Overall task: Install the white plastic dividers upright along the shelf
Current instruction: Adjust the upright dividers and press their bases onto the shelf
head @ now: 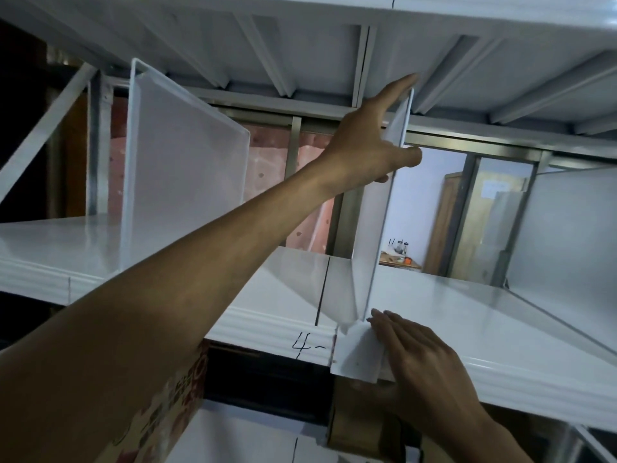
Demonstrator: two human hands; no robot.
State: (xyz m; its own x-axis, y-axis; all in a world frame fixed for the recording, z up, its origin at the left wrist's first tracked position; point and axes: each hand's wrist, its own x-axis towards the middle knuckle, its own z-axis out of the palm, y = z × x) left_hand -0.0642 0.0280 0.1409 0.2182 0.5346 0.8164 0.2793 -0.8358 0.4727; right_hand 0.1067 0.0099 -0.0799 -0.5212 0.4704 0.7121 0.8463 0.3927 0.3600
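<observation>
A white plastic divider [370, 228] stands upright on the white shelf [450, 315], seen almost edge-on. My left hand [367, 142] reaches up and grips its top front part, index finger stretched along the edge toward the shelf above. My right hand [420, 355] presses flat against the divider's white base flap [357, 355], which hangs over the shelf's front lip. A second divider [183, 175] stands upright further left on the same shelf. A third divider [561, 228] stands at the far right.
The ribbed underside of the upper shelf [300, 38] is close overhead. Black marks "4-" [307, 344] are written on the shelf lip. A printed cardboard box [173, 402] sits on the lower level. Behind the rack are a pink curtain and a room with a wooden door.
</observation>
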